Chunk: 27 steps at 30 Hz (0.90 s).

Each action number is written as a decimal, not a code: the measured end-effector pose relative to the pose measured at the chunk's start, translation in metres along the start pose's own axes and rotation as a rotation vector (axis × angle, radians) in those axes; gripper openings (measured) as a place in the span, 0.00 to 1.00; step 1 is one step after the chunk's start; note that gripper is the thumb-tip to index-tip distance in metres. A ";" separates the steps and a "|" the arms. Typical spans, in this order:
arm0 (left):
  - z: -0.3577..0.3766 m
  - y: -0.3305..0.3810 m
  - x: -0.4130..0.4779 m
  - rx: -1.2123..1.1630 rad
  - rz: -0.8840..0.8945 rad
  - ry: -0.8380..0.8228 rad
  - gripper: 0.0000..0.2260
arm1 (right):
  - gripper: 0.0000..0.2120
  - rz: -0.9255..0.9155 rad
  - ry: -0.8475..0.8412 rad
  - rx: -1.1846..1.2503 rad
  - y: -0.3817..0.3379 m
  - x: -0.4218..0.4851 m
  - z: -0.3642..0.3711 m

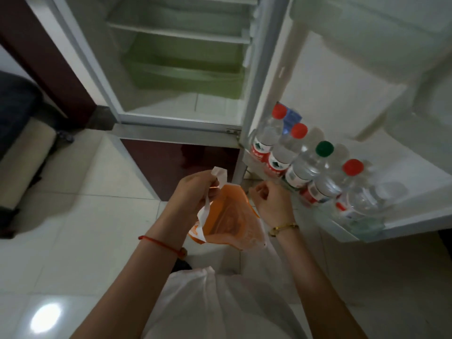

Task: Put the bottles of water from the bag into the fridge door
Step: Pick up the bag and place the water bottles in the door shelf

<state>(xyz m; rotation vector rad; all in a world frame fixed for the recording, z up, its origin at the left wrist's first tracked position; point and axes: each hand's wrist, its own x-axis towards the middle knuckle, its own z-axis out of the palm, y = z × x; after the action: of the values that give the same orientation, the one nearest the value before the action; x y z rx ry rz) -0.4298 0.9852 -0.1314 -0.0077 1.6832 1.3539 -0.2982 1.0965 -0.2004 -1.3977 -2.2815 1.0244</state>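
Observation:
An orange and white plastic bag hangs open in front of me, and I see no bottle inside it. My left hand grips its white handle. My right hand is loosely curled just right of the bag, close to the fridge door shelf, with nothing visible in it. Several clear water bottles stand in a row in that shelf: a red-capped bottle nearest the hinge, a green-capped bottle in the middle, another red-capped bottle further out.
The fridge compartment stands open with bare shelves and a green drawer. The open door swings out to the right. A dark sofa with a beige cushion is at the left. Pale floor tiles lie below.

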 end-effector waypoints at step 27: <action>-0.251 -0.019 0.209 0.238 -0.252 0.246 0.10 | 0.10 0.311 -0.147 0.004 -0.108 0.012 0.197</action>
<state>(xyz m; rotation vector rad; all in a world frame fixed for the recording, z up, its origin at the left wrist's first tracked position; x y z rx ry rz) -0.6976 0.8944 -0.2964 -0.2499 1.9675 0.9904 -0.4864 0.9926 -0.2671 -1.7698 -2.2014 1.2596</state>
